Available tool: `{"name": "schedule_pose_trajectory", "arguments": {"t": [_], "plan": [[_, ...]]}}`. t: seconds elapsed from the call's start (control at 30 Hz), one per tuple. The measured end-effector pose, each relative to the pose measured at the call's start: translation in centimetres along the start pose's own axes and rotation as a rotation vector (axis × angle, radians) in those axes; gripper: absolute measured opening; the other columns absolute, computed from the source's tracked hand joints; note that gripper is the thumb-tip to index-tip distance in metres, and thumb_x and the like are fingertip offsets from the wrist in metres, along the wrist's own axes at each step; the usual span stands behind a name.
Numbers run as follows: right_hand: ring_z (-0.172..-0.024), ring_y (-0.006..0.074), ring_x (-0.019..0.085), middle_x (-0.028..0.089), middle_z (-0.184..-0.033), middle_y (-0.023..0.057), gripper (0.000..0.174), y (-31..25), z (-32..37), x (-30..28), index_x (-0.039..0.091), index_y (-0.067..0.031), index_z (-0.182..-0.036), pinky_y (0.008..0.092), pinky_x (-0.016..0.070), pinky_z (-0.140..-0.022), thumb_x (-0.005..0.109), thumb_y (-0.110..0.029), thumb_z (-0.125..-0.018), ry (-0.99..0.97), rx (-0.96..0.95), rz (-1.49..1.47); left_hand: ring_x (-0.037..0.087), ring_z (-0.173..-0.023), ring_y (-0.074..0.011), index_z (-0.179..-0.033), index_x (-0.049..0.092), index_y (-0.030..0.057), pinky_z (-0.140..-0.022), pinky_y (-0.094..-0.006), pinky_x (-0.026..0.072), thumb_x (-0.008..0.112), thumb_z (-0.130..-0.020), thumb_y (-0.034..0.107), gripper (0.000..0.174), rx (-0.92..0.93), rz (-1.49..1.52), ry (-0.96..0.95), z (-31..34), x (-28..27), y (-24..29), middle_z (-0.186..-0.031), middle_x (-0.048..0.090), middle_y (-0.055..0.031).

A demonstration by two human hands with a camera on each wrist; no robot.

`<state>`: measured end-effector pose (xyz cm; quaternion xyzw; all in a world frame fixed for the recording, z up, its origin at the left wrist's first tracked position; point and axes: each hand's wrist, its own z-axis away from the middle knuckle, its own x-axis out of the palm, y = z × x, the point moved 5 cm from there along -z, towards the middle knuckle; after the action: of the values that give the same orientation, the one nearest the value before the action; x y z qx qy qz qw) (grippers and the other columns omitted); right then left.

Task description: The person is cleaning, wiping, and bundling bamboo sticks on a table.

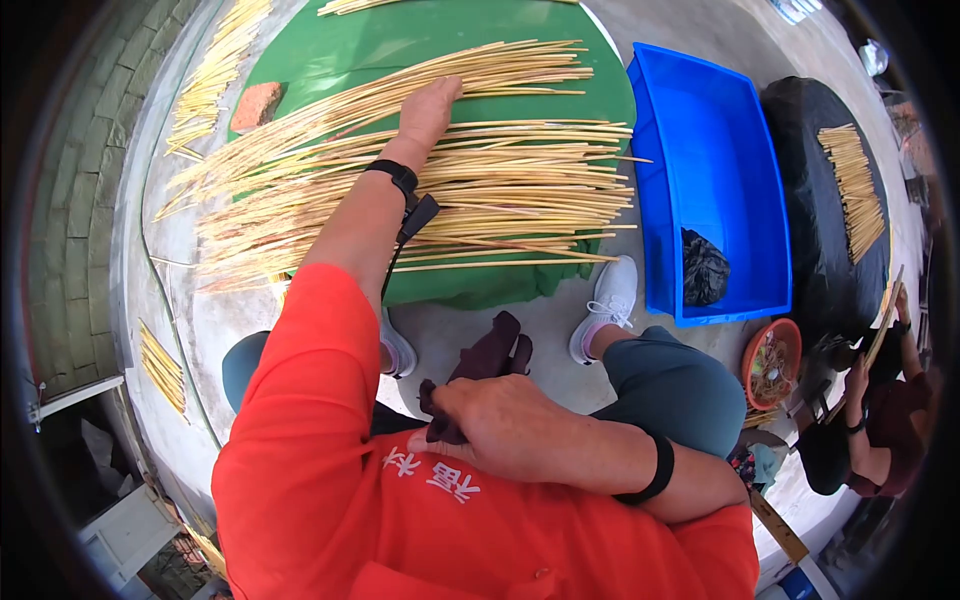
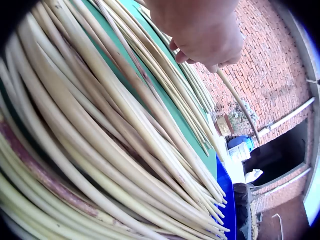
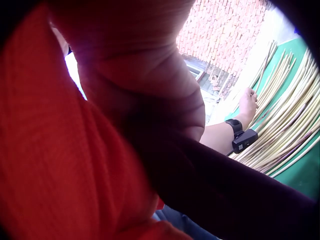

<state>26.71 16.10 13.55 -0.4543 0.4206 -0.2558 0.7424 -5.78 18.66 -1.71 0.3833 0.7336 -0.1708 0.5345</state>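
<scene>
Long straw-coloured plant stalks (image 1: 520,180) lie in two broad bundles across a green cloth (image 1: 480,288). My left hand (image 1: 430,108) reaches over the farther bundle, wearing a black wrist strap. In the left wrist view its curled fingers pinch one stalk (image 2: 240,102), whose end sticks out below the fingertips. Close to my chest, my right hand (image 1: 510,425) grips a dark purple cloth (image 1: 490,350) that hangs down between my knees. That cloth (image 3: 240,185) fills the lower part of the right wrist view, below the shadowed palm.
A brick (image 1: 257,107) sits on the left of the green cloth. To the right stands a blue tub (image 1: 715,150) with a crumpled black bag (image 1: 705,267) inside. Beyond it are an orange basket (image 1: 772,360), a black-covered mound (image 1: 815,290) bearing short stalks, and another person (image 1: 890,420) holding stalks.
</scene>
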Motion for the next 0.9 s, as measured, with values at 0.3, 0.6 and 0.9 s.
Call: {"name": "schedule_pose_trajectory", "arguments": {"t": [0.3,0.6,0.9], "plan": [[-0.069,0.0359,0.057,0.058,-0.076,0.017,0.046,-0.8,0.1,1.0,0.054,0.001,-0.08,0.041,0.0461,-0.059,0.056,-0.045,-0.081,-0.031,-0.036,0.007,0.053,-0.074,-0.0241,-0.09,0.054,0.0142,-0.065,-0.035,0.0437,0.052,-0.069,0.001,0.024,0.36,0.026,0.157,2.2,-2.5,5.2,-0.074,0.051,-0.0043],[-0.066,0.0381,0.055,0.056,-0.074,0.0187,0.047,-0.9,0.3,0.9,0.053,0.0018,-0.077,0.0418,0.0442,-0.057,0.055,-0.045,-0.081,-0.036,-0.027,0.052,0.053,-0.078,-0.0251,-0.085,0.055,0.0127,-0.071,-0.0354,0.0415,0.052,-0.069,0.001,0.02,0.248,0.103,0.027,4.9,0.1,7.2,-0.077,0.055,-0.0035],[-0.066,0.0376,0.056,0.057,-0.074,0.018,0.044,-0.9,0.4,1.1,0.054,0.0013,-0.079,0.0421,0.0443,-0.056,0.056,-0.042,-0.081,-0.019,-0.055,0.055,0.055,-0.081,-0.025,-0.084,0.062,0.0135,-0.074,-0.0359,0.0431,0.053,-0.069,0.003,0.02,0.161,0.118,0.064,6.1,2.6,4.2,-0.078,0.06,-0.0023]]}}
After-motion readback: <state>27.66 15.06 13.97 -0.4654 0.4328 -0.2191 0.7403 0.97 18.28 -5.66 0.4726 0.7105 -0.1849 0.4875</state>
